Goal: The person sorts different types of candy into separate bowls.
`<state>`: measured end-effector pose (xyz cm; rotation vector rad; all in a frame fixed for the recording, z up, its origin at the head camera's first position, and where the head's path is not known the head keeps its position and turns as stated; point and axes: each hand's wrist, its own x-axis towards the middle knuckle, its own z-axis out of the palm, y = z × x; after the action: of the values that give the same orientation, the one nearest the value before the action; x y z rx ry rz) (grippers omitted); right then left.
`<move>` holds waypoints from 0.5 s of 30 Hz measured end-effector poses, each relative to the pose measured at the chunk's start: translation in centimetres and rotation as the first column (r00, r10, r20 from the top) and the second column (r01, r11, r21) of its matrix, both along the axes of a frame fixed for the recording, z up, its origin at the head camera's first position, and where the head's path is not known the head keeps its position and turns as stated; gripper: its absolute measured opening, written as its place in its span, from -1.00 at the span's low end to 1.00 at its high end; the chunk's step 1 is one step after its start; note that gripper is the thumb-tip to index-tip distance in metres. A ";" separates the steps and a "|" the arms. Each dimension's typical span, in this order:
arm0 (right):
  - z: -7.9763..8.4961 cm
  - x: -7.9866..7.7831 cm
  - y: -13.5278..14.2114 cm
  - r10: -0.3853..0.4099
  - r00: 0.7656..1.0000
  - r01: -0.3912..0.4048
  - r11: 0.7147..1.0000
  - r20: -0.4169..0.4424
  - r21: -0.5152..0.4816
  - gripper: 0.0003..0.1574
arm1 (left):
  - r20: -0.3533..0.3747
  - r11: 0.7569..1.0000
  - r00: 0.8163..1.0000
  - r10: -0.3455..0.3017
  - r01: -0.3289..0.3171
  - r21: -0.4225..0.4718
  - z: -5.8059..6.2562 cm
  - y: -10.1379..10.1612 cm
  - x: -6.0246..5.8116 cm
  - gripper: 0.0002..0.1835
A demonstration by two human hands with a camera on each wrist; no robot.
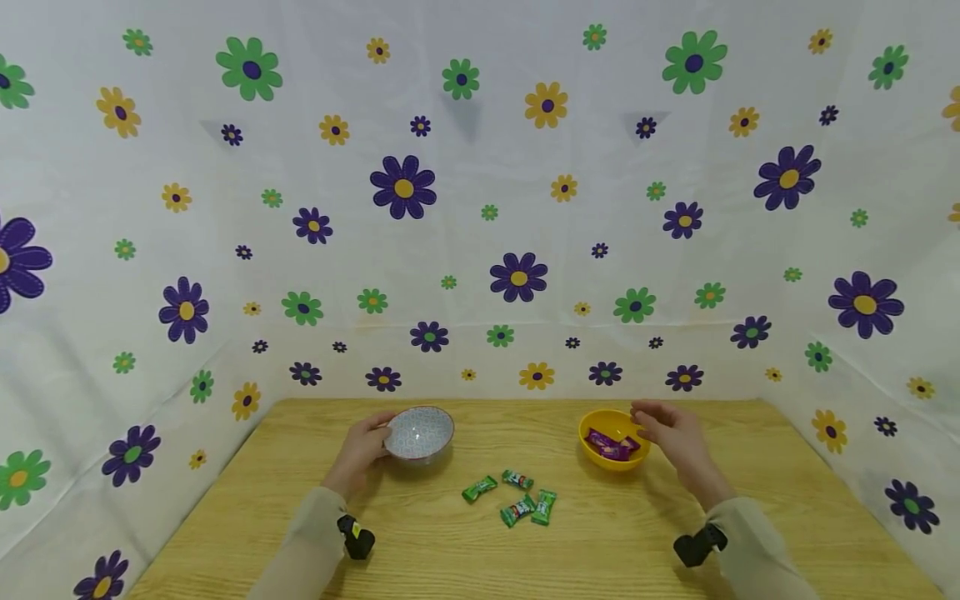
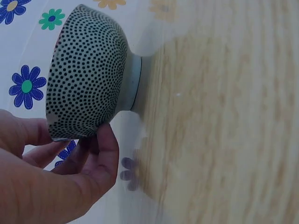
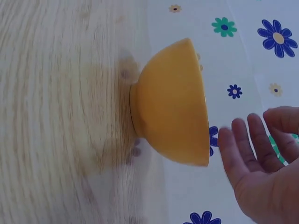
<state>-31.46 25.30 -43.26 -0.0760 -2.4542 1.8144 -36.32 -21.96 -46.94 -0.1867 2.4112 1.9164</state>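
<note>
At the left of the table, my left hand (image 1: 363, 452) pinches the rim of a patterned ceramic bowl (image 1: 420, 435). The left wrist view shows the bowl's dotted outside (image 2: 88, 70), with the thumb at the rim and fingers curled beneath it. I cannot tell if its foot touches the table. On the right, a yellow bowl (image 3: 173, 102) stands upright, holding several purple-wrapped candies (image 1: 613, 451). My right hand (image 1: 675, 437) hovers beside and above its right rim, fingers loosely bent, a small gap between them and the bowl in the right wrist view. It holds nothing.
Several green-wrapped candies (image 1: 517, 510) lie loose on the wooden table (image 1: 450, 567) between the bowls, nearer to me. A white flower-printed cloth (image 1: 480, 233) walls the table at the back and both sides. Each wrist wears a small black camera (image 1: 357, 538).
</note>
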 end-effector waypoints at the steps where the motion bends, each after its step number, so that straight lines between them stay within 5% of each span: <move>1: 0.0 0.0 -0.2 0.021 1.000 -0.021 1.000 -0.010 -0.009 -0.49 | 0.011 1.000 1.000 -0.006 0.006 -0.003 0.0 -0.1 0.0 -0.53; 8: -0.5 0.1 -1.6 0.222 0.975 -0.223 0.975 -0.018 -0.021 -0.42 | 0.085 0.994 0.995 -0.056 0.048 0.100 -0.1 -0.7 -0.5 -0.52; 15: -1.4 0.5 -3.4 0.479 0.878 -0.477 0.874 -0.001 -0.089 -0.40 | 0.125 0.986 0.990 -0.071 0.052 0.156 -0.4 -1.4 -0.6 -0.52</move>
<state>-30.96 21.92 -44.68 0.5622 -2.5713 2.1023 -36.95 -23.37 -47.31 -0.2196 2.1530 1.9841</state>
